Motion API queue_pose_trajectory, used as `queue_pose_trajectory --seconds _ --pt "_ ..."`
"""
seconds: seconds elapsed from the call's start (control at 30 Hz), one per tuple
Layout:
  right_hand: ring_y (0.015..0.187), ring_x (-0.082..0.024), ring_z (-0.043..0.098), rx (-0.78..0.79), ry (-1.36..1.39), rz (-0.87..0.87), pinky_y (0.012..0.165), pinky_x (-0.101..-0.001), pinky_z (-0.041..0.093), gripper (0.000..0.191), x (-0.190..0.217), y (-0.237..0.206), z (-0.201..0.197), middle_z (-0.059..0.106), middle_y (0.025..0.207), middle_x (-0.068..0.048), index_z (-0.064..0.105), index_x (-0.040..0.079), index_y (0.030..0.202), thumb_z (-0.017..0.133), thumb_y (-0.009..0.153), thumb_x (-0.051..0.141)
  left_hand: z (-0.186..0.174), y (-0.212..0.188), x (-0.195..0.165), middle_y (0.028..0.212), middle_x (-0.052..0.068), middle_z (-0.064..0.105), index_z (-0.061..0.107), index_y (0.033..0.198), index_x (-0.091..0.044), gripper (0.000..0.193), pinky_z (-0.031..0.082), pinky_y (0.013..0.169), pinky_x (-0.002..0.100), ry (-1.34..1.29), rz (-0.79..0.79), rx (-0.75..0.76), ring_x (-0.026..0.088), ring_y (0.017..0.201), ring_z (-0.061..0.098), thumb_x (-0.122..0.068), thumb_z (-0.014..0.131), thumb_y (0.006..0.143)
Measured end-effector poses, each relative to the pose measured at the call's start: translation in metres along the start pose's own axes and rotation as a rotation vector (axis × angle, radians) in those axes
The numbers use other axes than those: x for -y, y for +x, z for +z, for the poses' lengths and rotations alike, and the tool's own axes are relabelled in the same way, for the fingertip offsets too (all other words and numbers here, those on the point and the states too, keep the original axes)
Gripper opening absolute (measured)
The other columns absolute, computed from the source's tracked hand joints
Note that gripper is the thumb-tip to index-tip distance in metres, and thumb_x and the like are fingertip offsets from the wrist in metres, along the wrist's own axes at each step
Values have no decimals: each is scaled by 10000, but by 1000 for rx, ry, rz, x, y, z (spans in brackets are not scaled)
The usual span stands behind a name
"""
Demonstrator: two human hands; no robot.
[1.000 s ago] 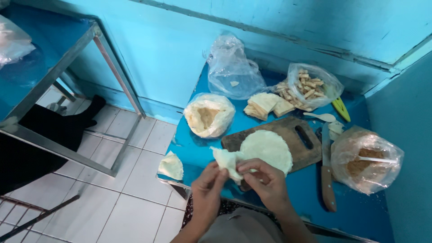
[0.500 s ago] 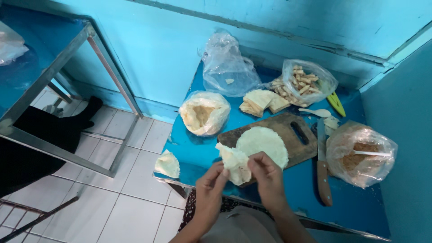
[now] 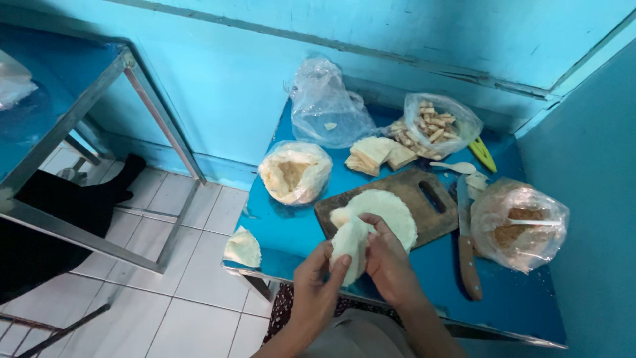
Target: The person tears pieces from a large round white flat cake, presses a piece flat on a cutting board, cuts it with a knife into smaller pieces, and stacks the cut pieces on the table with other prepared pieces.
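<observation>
Both hands are at the near edge of the blue table (image 3: pixel 298 232), working one pale folded wrapper (image 3: pixel 349 246). The left hand (image 3: pixel 317 286) has its grip closed on the wrapper's lower end, thumb pressed over the front. The right hand (image 3: pixel 389 260) pinches the upper fold, fingers curled together on it. The wrapper is lifted just in front of the wooden cutting board (image 3: pixel 424 199), over the board's near corner.

On the board lies a round stack of wrappers (image 3: pixel 391 211); how many sheets it has I cannot tell from here. Right of the board is one knife (image 3: pixel 466 245) with a wooden handle, and beyond that one clear bag of brown filling (image 3: pixel 520 225). Behind the board there is one pile of square pale sheets (image 3: pixel 377 154), one bag of cut sticks (image 3: pixel 434 124), one nearly empty clear bag (image 3: pixel 324 106), one white spoon (image 3: pixel 454 167) and one yellow-green tool (image 3: pixel 483 154). Left of the board sits one open bag of pale crumbly stuff (image 3: pixel 295 172). One finished folded piece (image 3: pixel 242 248) rests at the table's left corner. That makes four bags in all.
</observation>
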State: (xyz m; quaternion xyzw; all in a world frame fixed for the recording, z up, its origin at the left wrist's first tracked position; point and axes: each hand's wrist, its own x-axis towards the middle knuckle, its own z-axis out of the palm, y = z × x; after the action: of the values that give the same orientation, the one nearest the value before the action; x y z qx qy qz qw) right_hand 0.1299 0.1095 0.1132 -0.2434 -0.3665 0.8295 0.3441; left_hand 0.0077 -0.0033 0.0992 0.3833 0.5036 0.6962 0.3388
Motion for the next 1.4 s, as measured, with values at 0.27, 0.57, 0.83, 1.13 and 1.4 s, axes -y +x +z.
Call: queue_pose_trajectory --seconds 0.27,0.57,0.83,1.13,1.4 --pt "1151 -253 677 86 72 56 960 -427 554 550 22 0 -34 686 1296 -140 560 8 1400 727 921 221 -26 17 -21 1154 119 734 637 1186 17 241 560 915 338 -725 -319 10 176 1036 695 -135 593 1004" --pt "1133 -246 680 -81 144 10 952 -434 557 454 34 -7 -82 709 1263 -115 606 37 1342 680 953 259 -38 19 -33 1264 132 695 560 1295 -21 366 540 984 405 -952 -348 -86 229 1129 689 -213 585 985" --pt "1027 -197 689 -290 -50 -224 891 -361 559 365 80 -22 -91 708 1139 -69 621 69 1294 641 946 178 -69 25 -14 1346 157 643 532 1338 13 455 479 1079 451 -1057 -322 -297 273 1240 620 -303 562 1011" --pt "1030 -150 699 -28 -259 -65 898 -329 567 434 110 12 -46 714 1164 -54 596 51 1313 677 887 68 -107 29 8 1420 195 597 511 1388 41 497 454 1102 500 -983 -285 -422 331 1292 588 -295 518 1021" --pt "978 -137 714 -116 -661 22 836 -324 587 359 66 61 -76 747 1116 -57 666 4 1239 732 893 75 -116 22 18 1435 180 597 486 1399 24 490 451 1115 503 -948 -381 -485 323 1312 579 -288 512 1021"
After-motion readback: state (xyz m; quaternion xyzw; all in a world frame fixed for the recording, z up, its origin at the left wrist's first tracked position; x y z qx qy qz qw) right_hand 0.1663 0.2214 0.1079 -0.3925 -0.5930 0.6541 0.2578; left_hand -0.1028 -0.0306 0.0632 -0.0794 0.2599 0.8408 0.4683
